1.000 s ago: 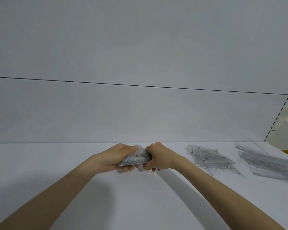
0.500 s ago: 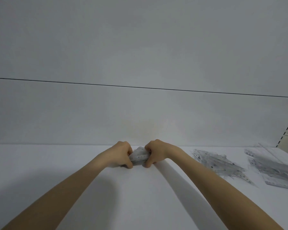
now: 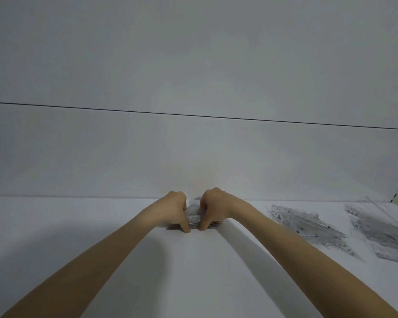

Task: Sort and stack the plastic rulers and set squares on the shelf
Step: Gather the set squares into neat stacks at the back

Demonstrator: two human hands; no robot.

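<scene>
Small stack of clear set squares [image 3: 194, 218] now sits flat on the shelf [image 3: 83, 235], mid-width and close to the back panel [image 3: 193, 152]; a second ago it was held tilted and clear of the surface, half a second ago it was nearly down; judged: the stack has been set down and its edges are being squared. Left hand [image 3: 175, 212] and right hand [image 3: 213, 209] both grip it, fingers curled over the top, thumbs at the near edge, one hand on each side. Loose heap of set squares [image 3: 306, 226] lies well apart to the right, unsorted; pile of rulers [image 3: 377, 235] lies beyond it at the far right; both unchanged apart from a slight shift of view; sorting judged incomplete.
</scene>
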